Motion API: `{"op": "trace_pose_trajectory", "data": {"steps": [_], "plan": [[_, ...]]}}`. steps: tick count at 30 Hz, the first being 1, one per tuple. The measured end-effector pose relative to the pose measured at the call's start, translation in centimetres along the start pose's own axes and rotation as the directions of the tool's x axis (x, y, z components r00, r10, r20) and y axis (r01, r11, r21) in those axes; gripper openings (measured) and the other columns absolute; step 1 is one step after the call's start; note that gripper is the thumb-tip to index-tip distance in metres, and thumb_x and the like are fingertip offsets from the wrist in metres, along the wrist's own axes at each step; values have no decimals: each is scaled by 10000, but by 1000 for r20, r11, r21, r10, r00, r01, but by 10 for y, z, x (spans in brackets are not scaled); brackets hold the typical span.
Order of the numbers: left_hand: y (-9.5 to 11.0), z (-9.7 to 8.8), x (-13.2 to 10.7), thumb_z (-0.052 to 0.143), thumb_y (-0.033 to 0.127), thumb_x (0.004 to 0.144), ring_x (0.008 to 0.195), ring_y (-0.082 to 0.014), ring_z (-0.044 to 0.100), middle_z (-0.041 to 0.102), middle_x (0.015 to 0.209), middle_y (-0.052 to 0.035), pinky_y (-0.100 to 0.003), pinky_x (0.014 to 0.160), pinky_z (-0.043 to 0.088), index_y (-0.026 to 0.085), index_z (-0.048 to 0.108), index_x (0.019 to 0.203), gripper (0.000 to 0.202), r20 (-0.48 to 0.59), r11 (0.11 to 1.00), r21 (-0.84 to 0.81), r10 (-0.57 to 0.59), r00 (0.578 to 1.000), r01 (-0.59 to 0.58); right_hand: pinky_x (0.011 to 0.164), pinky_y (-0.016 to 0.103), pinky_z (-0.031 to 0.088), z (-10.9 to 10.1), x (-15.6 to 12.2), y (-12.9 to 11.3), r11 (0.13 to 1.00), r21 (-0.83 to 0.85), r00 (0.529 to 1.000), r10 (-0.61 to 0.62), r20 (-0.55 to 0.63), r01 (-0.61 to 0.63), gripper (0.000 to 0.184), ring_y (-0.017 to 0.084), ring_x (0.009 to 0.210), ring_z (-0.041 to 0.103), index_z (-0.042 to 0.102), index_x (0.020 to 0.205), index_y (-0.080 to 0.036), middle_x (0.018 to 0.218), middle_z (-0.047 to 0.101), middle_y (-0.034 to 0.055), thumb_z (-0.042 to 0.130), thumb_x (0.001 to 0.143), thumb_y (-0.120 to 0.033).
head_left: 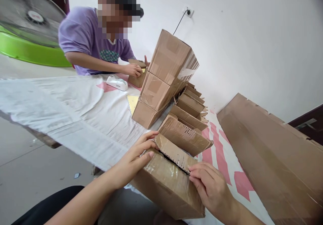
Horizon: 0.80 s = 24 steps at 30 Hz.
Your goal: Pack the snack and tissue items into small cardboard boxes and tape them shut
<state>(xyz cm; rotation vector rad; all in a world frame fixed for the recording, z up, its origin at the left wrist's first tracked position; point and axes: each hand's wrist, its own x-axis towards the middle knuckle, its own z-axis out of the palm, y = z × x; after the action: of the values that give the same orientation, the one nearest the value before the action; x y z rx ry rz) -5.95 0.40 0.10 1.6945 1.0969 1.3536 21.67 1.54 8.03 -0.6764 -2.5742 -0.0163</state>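
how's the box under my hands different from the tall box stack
The box under your hands is one carton; the tall box stack has several tiers. That box shows a dark gap beside its flap, while the stack's visible faces look closed. Your left hand and right hand touch the box, not the stack. Both are brown, taped cardboard.

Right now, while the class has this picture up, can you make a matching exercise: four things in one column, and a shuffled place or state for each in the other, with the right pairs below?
Column one
1. Nearest cardboard box
2. Tape dispenser
3. Black plug
4. Cardboard box stack

Column two
A. In the wall socket
B. Stands three high
C. Touched by the wearer's left hand and right hand
D. White, on the tablecloth

Right pairs: 1-C, 2-D, 3-A, 4-B
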Motion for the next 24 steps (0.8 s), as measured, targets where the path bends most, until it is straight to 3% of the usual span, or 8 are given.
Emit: {"op": "trace_pose_trajectory", "data": {"steps": [6,13,19,24], "plan": [[0,0,0,411,418,945,1385,-290,348,385,1499,-58,-436,1155,294,215,648,938,312,3,1000,21,3,1000,-3,744,322,532,-2,1,5,957,172,972,221,78,-231,128,167,846,628,563,820,-216,882,655,39,495,927,-198],[1,1,2,426,424,928,1369,-300,374,415,1482,-59,-438,1138,330,212,654,896,313,-18,999,33,2,1000,-1,774,331,514,0,3,8,941,237,965,208,160,-242,159,172,875,598,603,802,-211,900,622,45,508,927,-234],[-1,1,1,432,414,927,1376,-298,364,416,1482,-65,-440,1138,330,213,661,909,305,-23,999,32,10,1000,-10,773,304,537,-3,10,12,918,231,929,259,263,-321,210,156,885,604,613,1092,-228,1049,607,65,471,939,-221],[-1,1,1,420,414,929,1369,-299,377,415,1482,-63,-438,1133,336,214,656,902,311,-18,999,46,2,1000,-1,785,301,519,-4,16,9,930,206,927,238,288,-303,146,151,878,592,619,947,-210,945,602,38,493,903,-150]]}}
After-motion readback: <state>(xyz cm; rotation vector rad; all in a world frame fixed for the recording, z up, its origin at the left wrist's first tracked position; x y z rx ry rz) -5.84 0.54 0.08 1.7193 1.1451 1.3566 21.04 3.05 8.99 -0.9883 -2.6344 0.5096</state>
